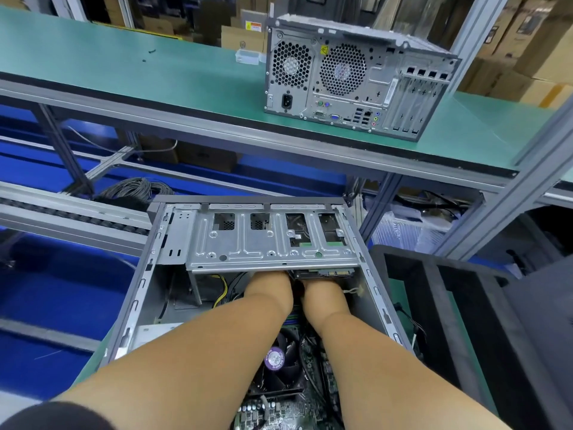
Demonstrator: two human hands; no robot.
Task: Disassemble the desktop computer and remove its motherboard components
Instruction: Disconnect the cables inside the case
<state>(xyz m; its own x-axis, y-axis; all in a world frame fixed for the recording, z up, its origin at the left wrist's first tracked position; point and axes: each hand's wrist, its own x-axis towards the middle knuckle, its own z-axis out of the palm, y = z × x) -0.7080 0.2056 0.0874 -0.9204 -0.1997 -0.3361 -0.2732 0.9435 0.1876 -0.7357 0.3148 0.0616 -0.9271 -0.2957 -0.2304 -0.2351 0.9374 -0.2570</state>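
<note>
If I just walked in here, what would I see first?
Probably the open computer case in the middle, with both hands, left and right, reaching under its silver drive cage, fingers hidden. Next, a second closed computer stands on the green shelf above, its fan grilles and ports facing you. Near the bottom sits a round fan with a purple sticker.

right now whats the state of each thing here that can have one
open computer case: side panel off, insides exposed
drive cage: in place in the case
left hand: reaching under cage, fingers hidden
right hand: reaching under cage, fingers hidden
second computer: closed, upright on shelf
</note>
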